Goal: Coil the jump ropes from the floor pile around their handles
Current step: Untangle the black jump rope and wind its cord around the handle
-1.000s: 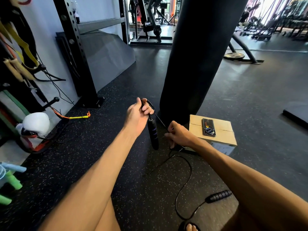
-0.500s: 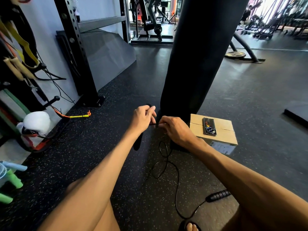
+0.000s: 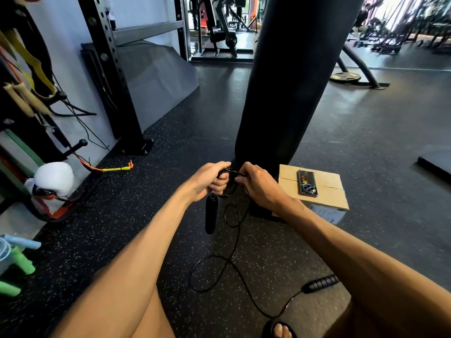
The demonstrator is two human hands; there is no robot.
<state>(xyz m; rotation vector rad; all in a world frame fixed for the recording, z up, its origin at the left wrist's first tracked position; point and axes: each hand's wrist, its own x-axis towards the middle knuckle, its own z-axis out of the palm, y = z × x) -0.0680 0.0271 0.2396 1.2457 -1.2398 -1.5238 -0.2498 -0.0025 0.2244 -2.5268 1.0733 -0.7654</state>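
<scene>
My left hand (image 3: 211, 179) grips the top of a black jump-rope handle (image 3: 210, 214), which hangs down below the fist. Touching it from the right, my right hand (image 3: 257, 184) pinches the thin black rope (image 3: 229, 262) at small loops held between the two hands. From there the rope drops in loose curls across the speckled floor to the second ribbed black handle (image 3: 319, 284), which lies on the floor at the lower right.
A black punching bag (image 3: 288, 81) stands just beyond my hands. To its right sits a cardboard box (image 3: 327, 191) with a phone (image 3: 307, 182) on top. A white boxing glove (image 3: 54, 178) and bands lie at the left wall by a black rack post (image 3: 112, 76).
The held handle has swung from tilted left to hanging nearly straight down. My right hand has closed in against my left, and the slack rope on the floor has shifted into new curls.
</scene>
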